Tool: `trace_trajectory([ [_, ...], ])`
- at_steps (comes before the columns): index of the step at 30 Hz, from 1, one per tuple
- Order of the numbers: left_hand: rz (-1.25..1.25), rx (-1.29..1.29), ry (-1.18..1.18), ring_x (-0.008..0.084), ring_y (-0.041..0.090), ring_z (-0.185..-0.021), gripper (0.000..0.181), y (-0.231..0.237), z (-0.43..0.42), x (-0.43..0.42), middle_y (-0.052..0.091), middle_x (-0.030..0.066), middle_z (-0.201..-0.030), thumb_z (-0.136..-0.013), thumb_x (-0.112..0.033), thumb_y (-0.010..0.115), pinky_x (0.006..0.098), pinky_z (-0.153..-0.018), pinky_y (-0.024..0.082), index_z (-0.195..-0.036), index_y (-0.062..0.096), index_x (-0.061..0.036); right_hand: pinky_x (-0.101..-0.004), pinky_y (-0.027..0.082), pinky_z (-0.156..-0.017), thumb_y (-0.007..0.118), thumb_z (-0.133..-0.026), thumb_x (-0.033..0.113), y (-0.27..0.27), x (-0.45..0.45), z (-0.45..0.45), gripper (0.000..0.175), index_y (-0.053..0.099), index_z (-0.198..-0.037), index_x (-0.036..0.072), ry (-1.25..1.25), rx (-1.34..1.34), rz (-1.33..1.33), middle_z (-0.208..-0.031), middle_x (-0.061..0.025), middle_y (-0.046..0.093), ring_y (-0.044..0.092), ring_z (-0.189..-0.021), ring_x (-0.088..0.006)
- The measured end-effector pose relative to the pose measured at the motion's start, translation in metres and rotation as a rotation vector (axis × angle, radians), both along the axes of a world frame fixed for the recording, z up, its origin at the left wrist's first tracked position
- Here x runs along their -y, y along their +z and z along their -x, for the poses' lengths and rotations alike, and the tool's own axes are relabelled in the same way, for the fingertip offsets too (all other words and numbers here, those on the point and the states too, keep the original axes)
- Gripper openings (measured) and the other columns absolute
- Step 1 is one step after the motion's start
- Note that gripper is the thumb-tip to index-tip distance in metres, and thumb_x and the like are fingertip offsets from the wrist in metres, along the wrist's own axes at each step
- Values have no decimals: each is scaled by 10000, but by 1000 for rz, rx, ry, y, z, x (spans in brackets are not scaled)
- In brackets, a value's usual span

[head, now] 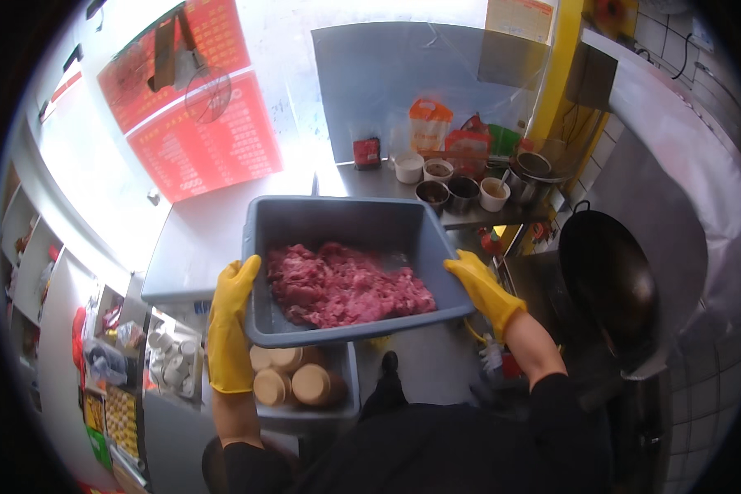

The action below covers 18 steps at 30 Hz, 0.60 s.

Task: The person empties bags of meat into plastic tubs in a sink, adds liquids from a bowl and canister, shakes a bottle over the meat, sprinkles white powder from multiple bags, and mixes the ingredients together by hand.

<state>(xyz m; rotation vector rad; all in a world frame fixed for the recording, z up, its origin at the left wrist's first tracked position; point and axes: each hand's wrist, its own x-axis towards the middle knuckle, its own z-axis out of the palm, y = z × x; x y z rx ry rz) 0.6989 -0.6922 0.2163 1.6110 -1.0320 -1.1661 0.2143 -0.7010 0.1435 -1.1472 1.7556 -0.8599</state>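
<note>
A grey plastic tub (346, 217) is held up in front of me, tilted so that its right side sits a little higher. Raw, pink-red cut meat (346, 287) lies in a heap across its bottom. My left hand (231, 321), in a yellow rubber glove, grips the tub's left rim with the thumb on top. On the right rim my right hand (485, 290), gloved the same way, has hold of the tub. The fingers of both hands are partly hidden under or behind the rim.
Below the tub, another grey bin (353, 383) holds several brown containers (312, 384). A white chest-like top (197, 241) is at left. Bowls of seasonings (463, 191) and a steel pot (525, 185) line the back counter. A dark wok (611, 284) leans at right.
</note>
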Motion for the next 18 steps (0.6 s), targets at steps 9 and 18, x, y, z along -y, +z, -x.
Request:
trace_trajectory([
  [9,-67,277,18,153,620,-751,398,-88,-52,187,679,41,-860,-916,-326,742,324,-677,505,-1114,692,15,-356,515,-941,657,-880,365,-99,212,-16,639,589,-1374,-35,319,-140,-153,-1199,-218,693,680,-1071,-295],
  [18,-214,261,10,131,627,-742,392,-158,-107,302,691,40,-871,-932,-375,780,295,-666,512,-1059,698,-13,-328,553,-776,723,-963,327,-72,203,7,378,659,-1180,24,-104,460,-196,-989,-116,730,709,-886,-219],
])
